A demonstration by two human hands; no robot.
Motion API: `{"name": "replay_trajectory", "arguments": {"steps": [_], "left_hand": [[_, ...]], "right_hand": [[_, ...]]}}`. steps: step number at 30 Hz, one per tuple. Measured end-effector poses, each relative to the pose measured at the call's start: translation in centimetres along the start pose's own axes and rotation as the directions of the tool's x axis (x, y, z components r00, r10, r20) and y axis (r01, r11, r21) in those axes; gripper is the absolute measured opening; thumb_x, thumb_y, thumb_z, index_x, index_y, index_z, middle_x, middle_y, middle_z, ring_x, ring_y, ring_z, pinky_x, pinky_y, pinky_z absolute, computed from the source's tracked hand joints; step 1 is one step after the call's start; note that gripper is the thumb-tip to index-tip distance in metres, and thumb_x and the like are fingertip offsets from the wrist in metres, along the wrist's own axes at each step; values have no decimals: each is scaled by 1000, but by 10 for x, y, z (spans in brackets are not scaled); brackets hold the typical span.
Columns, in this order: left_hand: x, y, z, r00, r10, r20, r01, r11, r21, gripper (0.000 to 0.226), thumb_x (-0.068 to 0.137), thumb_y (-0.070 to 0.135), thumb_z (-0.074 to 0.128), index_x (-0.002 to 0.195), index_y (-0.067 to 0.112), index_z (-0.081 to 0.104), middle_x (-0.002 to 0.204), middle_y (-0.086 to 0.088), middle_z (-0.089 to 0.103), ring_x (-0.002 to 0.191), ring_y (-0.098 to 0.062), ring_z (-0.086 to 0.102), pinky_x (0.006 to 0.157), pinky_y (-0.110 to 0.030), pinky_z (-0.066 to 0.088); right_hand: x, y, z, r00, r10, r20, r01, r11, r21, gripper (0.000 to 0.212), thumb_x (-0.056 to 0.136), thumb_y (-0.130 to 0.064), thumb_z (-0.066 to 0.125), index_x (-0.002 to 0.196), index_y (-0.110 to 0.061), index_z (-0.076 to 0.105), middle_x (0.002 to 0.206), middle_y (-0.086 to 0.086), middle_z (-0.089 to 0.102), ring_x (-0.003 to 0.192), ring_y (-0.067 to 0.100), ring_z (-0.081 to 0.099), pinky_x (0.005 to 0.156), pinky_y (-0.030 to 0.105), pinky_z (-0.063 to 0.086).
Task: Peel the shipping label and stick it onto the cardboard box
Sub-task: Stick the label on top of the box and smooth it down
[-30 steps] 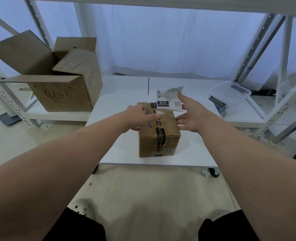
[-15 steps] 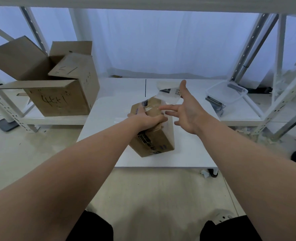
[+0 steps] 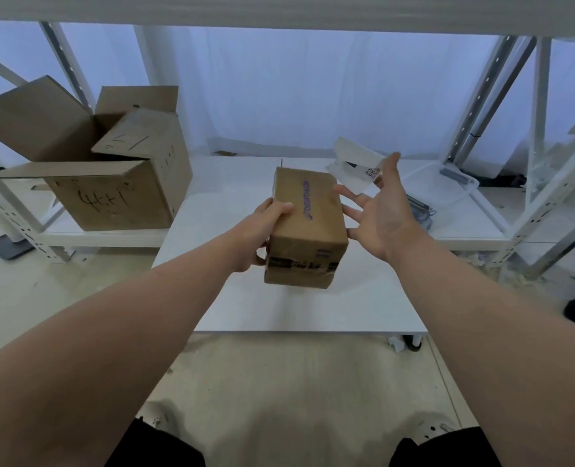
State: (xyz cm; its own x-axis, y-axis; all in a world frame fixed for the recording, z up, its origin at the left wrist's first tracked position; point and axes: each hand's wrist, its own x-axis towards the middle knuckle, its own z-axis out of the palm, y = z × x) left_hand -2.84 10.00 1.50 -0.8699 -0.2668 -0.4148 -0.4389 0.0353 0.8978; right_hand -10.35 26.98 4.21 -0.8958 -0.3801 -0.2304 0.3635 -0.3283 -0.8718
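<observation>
1. Box [image 3: 308, 227], taped at its near end, was held over the white bench [image 3: 232, 197] by the left hand [image 3: 262, 230], fingers clenched round its left side.
2. The right hand [image 3: 384, 217] was just beside the box's right side, its visible fingers spread straight.
3. The label [image 3: 353, 166] stood behind that hand's raised top digit, off the box; whether it was pinched could not be told.
4. Farther off, an open carton [image 3: 111, 197] sat left and a clear tray [image 3: 448, 187] right.
</observation>
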Motion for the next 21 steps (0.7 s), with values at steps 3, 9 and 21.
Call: {"name": "replay_trajectory", "arguments": {"steps": [3, 9, 21], "left_hand": [[0, -6, -6, 1000, 31, 5, -31, 993, 110, 52, 90, 41, 56, 138, 35, 38, 123, -1, 59, 102, -22, 61, 84, -42, 53], [0, -10, -4, 988, 157, 5, -146, 905, 399, 75, 89, 30, 63, 147, 36, 15, 130, -8, 49, 96, -24, 61, 72, -37, 57], [12, -13, -6, 955, 290, -67, -175, 729, 662, 55, 87, 49, 56, 136, 26, 44, 137, -6, 40, 120, -31, 49, 94, -38, 48]], "right_hand": [[3, 5, -6, 998, 60, 23, -58, 993, -101, 71, 79, -78, 34, 138, -39, 33, 124, 11, 62, 120, 30, 55, 97, 62, 41], [8, 22, -9, 979, 191, 68, -171, 958, -229, 71, 80, -79, 32, 135, -35, 41, 120, 13, 65, 114, 32, 59, 96, 61, 43], [10, 16, -10, 986, -41, -164, -40, 884, -466, 20, 86, -6, 53, 99, -18, 62, 110, 3, 59, 109, 20, 53, 99, 38, 40]]}}
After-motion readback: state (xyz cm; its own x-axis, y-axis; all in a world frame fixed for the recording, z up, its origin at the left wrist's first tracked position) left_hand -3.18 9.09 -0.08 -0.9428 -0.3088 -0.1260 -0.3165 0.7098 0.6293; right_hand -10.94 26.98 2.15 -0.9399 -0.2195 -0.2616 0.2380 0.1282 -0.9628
